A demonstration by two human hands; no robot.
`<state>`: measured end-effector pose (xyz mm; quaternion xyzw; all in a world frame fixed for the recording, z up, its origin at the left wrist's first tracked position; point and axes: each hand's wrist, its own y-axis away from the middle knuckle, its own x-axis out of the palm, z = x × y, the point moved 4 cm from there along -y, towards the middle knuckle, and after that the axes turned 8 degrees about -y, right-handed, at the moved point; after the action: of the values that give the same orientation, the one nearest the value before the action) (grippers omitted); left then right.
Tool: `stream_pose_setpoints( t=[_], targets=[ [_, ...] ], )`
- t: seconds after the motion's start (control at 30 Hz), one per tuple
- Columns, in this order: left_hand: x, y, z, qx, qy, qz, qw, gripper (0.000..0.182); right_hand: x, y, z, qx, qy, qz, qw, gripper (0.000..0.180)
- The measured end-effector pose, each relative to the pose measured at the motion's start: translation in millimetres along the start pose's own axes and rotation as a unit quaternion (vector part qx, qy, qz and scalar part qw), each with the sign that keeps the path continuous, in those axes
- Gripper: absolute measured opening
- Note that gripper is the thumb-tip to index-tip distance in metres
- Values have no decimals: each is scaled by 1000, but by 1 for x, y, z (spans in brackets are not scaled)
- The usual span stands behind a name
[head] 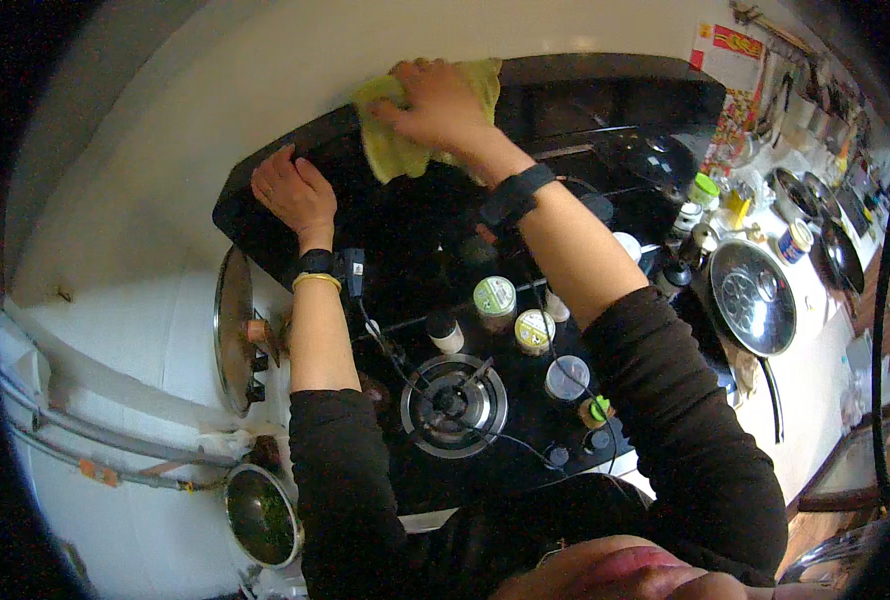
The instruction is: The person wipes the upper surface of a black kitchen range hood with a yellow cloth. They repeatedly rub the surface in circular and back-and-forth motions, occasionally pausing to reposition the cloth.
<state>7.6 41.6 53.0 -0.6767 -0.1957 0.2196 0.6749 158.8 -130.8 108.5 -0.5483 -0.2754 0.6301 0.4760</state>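
Note:
A yellow-green cloth point(388, 150) lies over the upper edge of a black range hood point(602, 90), against the wall. My right hand point(437, 101) presses on this cloth, its fingers slightly blurred. My left hand point(295, 191) rests on the hood's left edge with nothing visible in it; its fingertips bend over the rim. Below the hood is a black glass gas hob with a round metal burner point(454, 405). Lidded jars stand on the hob, one with a green lid point(494, 296) and one with a yellow lid point(535, 331). A thin black cable crosses the burner.
On the right counter point(827, 352) stand a glass-lidded frying pan point(754, 297), a blue-labelled tin point(795, 241) and more pans. A large lid point(235, 330) leans at the left wall, above a pot of greens point(263, 515). Utensils hang at the upper right.

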Motion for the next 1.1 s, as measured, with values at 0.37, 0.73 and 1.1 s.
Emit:
stream_pose_setpoints(
  t=[0.37,0.73,1.1],
  targets=[
    [5,2,3,3,-7,17,1000,28,-183,135,-84,270,-517,-162,796,42],
    [6,2,3,38,-40,67,996,31,-288,328,-9,305,-775,-275,481,41],
    [-128,27,-181,-47,520,360,773,31,-359,427,32,297,-778,-289,472,42]
  ],
)
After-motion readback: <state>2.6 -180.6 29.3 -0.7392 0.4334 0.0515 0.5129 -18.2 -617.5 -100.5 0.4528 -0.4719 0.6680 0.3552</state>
